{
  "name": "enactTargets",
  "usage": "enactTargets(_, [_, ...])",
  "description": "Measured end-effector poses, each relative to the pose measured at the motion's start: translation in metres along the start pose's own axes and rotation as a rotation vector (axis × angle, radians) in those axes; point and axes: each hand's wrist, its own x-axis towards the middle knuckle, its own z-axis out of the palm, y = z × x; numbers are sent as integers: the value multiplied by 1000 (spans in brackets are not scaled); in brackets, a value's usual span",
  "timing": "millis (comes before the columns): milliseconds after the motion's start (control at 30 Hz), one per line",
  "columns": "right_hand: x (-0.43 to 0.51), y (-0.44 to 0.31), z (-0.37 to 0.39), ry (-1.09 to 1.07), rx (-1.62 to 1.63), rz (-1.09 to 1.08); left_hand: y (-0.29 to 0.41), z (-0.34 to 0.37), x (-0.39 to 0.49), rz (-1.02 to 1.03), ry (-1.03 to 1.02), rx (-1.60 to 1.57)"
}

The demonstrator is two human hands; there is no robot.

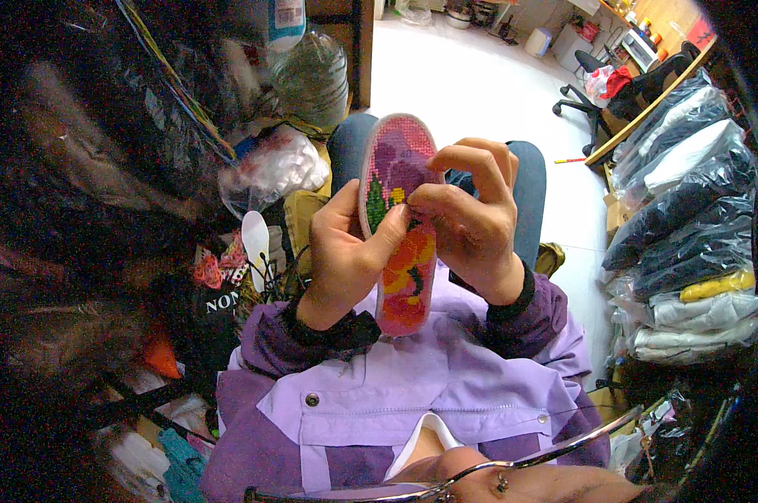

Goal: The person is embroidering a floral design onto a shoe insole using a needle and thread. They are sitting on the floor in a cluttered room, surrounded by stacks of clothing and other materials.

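A cross-stitched shoe insole (pixel 405 286) stands lengthwise before my chest, its wide end away from me. Pink, purple, green, yellow and orange stitches cover its face, and a pale edging runs round it. My left hand (pixel 357 245) grips it at the middle, the thumb pressed on the stitched side. Close to that thumb, the fingertips of my right hand (pixel 476 217) come together at the insole's surface. Whether they pinch a needle or thread is hidden by the fingers. Other right-hand fingers are bent above, near the insole's right edge.
Beyond my knees lies a white floor (pixel 454 75). Plastic-wrapped folded clothes (pixel 680 207) are stacked at the right. Left of me are a plastic bag (pixel 284 166), a white shoehorn-like piece (pixel 255 245) and pink yarn (pixel 209 271). An office chair (pixel 595 107) stands farther off.
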Motion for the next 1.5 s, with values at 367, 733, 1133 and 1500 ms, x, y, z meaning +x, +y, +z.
enactTargets(367, [-37,34,-94,422,1007,374,-67,-121,53,225,670,743])
enactTargets(733, [-75,76,-212,670,289,180,-75,-216,57,257,896,720])
enactTargets(1133, [-17,-17,-12,-22,220,127,0,-24,-5,72,200,74])
enactTargets(1500, [-27,-25,3,-35,200,101,0,-15,-21,83,137,47])
